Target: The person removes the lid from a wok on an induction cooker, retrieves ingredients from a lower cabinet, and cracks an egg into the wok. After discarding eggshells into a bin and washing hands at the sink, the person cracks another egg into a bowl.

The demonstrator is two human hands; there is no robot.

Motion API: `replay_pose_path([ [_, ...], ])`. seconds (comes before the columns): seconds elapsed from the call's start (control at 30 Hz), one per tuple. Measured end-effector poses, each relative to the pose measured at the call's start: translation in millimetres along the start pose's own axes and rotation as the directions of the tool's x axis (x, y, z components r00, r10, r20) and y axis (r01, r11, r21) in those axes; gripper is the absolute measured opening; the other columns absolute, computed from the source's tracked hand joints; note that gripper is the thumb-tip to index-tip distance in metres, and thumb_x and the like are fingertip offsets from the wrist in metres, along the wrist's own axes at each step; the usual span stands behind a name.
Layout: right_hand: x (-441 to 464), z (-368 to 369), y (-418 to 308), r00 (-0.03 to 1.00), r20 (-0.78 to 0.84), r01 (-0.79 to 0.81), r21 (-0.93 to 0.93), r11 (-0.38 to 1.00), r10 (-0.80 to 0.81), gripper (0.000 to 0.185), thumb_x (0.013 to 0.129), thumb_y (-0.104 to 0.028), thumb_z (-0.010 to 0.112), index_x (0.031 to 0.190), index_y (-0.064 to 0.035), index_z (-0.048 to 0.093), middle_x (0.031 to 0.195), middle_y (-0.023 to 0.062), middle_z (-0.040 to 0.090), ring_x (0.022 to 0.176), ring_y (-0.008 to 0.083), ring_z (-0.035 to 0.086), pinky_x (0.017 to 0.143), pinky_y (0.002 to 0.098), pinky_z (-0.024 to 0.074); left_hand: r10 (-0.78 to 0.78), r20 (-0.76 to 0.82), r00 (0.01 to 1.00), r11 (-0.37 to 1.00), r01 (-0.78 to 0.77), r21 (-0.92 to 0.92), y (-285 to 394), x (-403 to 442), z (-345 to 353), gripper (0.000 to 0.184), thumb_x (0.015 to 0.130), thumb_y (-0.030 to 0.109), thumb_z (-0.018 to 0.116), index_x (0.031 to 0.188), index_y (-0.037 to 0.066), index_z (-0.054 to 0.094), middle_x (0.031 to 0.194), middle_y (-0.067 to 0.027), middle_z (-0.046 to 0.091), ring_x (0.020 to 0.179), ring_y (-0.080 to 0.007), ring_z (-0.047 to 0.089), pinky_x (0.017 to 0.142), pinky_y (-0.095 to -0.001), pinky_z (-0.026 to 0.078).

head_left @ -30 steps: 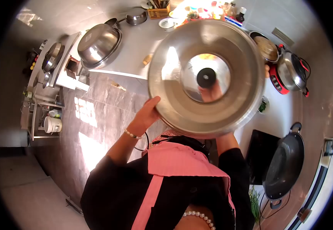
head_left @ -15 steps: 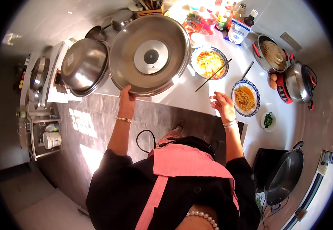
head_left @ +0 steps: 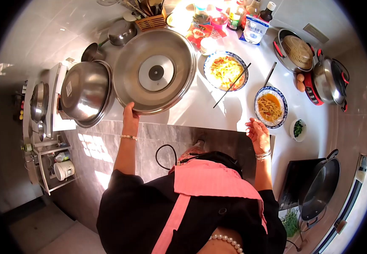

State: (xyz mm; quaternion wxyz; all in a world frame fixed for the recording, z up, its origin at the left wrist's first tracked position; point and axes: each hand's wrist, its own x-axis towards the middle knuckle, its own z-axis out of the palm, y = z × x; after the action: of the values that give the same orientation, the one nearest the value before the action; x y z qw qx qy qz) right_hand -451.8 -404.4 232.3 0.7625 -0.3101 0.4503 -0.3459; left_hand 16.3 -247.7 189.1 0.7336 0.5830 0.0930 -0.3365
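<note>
My left hand (head_left: 131, 118) is closed on the near rim of a large, round metal lid (head_left: 132, 91) with a black centre knob. The lid lies at the counter's left part, beside an upturned steel basin (head_left: 84, 91). My right hand (head_left: 258, 134) hangs just off the counter's front edge with loosely curled fingers, apparently holding nothing. Close to it stands a blue-patterned bowl of shredded food in orange liquid (head_left: 270, 107). Another patterned bowl (head_left: 208, 80) holds a yellow and red dish, with dark chopsticks (head_left: 231, 86) across it.
A small white bowl of chopped greens (head_left: 297, 130), two eggs (head_left: 300, 82) and a steel pot (head_left: 328, 84) are at the right. Bottles (head_left: 236, 15) and a white-blue packet (head_left: 255, 29) line the back. A black wok (head_left: 319, 186) sits near the right front.
My left hand has shifted the lid leftward and down toward the counter. My right hand has moved right and back toward me. The head view has shifted slightly.
</note>
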Motion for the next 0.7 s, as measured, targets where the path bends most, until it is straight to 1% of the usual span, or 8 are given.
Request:
replay_pose_path([
  [0.23, 4, 6, 3, 1.0, -0.025, 0.0, -0.037, 0.999, -0.001, 0.026, 0.088, -0.017, 0.052, 0.106, 0.0009, 0.053, 0.087, 0.0097, 0.062, 0.067, 0.0116, 0.058, 0.06, 0.0227, 0.048, -0.104, 0.14, 0.985, 0.994, 0.1, 0.035, -4, -11, 2, 0.013, 0.085, 0.02, 0.054, 0.09, 0.009, 0.055, 0.08, -0.0014, 0.061, 0.064, -0.0136, 0.057, 0.048, -0.0269, 0.041],
  [0.3, 2, 3, 7, 0.999, -0.047, 0.022, -0.035, 0.999, -0.024, 0.029, 0.087, -0.019, 0.055, 0.108, 0.0005, 0.053, 0.087, 0.0086, 0.062, 0.068, 0.0116, 0.057, 0.061, 0.0238, 0.0487, -0.045, 0.288, 0.957, 0.99, 0.081, -0.114, -13, -10, 3, 0.019, 0.086, 0.022, 0.054, 0.097, 0.008, 0.056, 0.087, -0.0024, 0.063, 0.072, -0.0149, 0.06, 0.055, -0.0267, 0.046],
  [0.37, -2, 11, 2, 0.993, -0.116, -0.02, -0.038, 0.999, 0.015, 0.029, 0.086, -0.02, 0.056, 0.107, 0.0007, 0.054, 0.087, 0.0093, 0.061, 0.07, 0.012, 0.056, 0.062, 0.0246, 0.0491, -0.066, 0.31, 0.948, 0.989, 0.103, -0.105, -20, 10, -10, 0.022, 0.084, 0.023, 0.057, 0.099, 0.006, 0.058, 0.091, -0.0053, 0.065, 0.079, -0.016, 0.062, 0.059, -0.0267, 0.05],
  [0.43, -6, 5, 2, 0.998, -0.057, -0.031, 0.002, 1.0, 0.031, 0.025, 0.087, -0.017, 0.054, 0.105, 0.0007, 0.054, 0.087, 0.0089, 0.061, 0.069, 0.0106, 0.056, 0.063, 0.0228, 0.0488, -0.073, 0.229, 0.971, 0.994, 0.088, -0.06, -21, 10, -8, 0.024, 0.084, 0.025, 0.057, 0.099, 0.006, 0.058, 0.093, -0.0056, 0.065, 0.08, -0.0162, 0.062, 0.064, -0.0287, 0.051],
  [0.53, -6, -3, 5, 0.998, -0.051, -0.026, 0.062, 0.998, 0.029, 0.023, 0.088, -0.016, 0.052, 0.105, 0.0001, 0.053, 0.087, 0.008, 0.062, 0.07, 0.01, 0.058, 0.062, 0.0219, 0.0488, -0.11, 0.222, 0.969, 0.993, 0.099, 0.061, -17, 1, -8, 0.025, 0.086, 0.026, 0.055, 0.105, 0.009, 0.054, 0.091, -0.0022, 0.062, 0.074, -0.0133, 0.057, 0.057, -0.0247, 0.043],
  [0.63, -7, -8, 2, 0.996, -0.086, -0.024, 0.051, 0.998, 0.028, 0.023, 0.088, -0.016, 0.053, 0.105, -0.0006, 0.053, 0.087, 0.0076, 0.062, 0.071, 0.0097, 0.059, 0.063, 0.0218, 0.0487, -0.099, 0.131, 0.986, 0.995, 0.097, 0.024, -22, -1, -2, 0.028, 0.085, 0.03, 0.056, 0.105, 0.01, 0.053, 0.091, -0.0013, 0.061, 0.076, -0.0127, 0.056, 0.06, -0.0252, 0.043],
  [0.67, -8, -10, 0, 0.995, -0.097, -0.016, 0.04, 0.999, 0.02, 0.023, 0.088, -0.016, 0.053, 0.105, -0.0009, 0.053, 0.088, 0.0076, 0.062, 0.071, 0.0096, 0.059, 0.063, 0.0218, 0.0487, -0.121, 0.245, 0.962, 0.993, 0.117, 0.034, -23, 5, -14, 0.031, 0.085, 0.035, 0.056, 0.103, 0.009, 0.053, 0.092, -0.0009, 0.06, 0.079, -0.0129, 0.056, 0.064, -0.027, 0.043],
  [0.7, -9, -13, -3, 0.993, -0.117, 0.013, 0.032, 0.999, -0.01, 0.025, 0.087, -0.018, 0.055, 0.106, -0.0017, 0.054, 0.089, 0.0079, 0.062, 0.071, 0.0099, 0.058, 0.064, 0.022, 0.0485, -0.151, 0.222, 0.963, 0.988, 0.153, 0.008, -20, 3, -20, 0.033, 0.085, 0.037, 0.055, 0.104, 0.01, 0.053, 0.093, -0.0013, 0.06, 0.08, -0.0131, 0.055, 0.066, -0.0281, 0.044],
])
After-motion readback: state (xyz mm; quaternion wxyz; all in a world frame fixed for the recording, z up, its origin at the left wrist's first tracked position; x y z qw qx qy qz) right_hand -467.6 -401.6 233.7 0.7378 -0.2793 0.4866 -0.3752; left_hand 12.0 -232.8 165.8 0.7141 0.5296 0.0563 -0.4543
